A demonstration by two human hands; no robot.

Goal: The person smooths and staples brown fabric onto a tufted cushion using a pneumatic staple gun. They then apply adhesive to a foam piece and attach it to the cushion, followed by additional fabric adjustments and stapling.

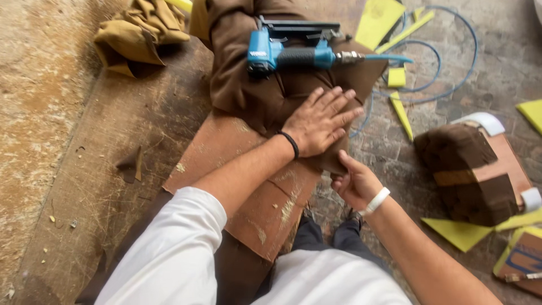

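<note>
Around your bench: tool, scraps and offcuts

A blue stapler (291, 55) lies at the far end of your bench (113, 169), its blue hose (446, 62) looping over the floor (508, 68) beyond. Tan cloth (141, 31) is bunched at the far left edge. Yellow foam scraps (401, 110) scatter on the floor to your right, near a brown padded block (468, 169) with white tape (485, 121).

Brown fabric (254, 90) lies draped and creased over a reddish-brown board (248, 186), its lower edge folded around the board's right side.
</note>
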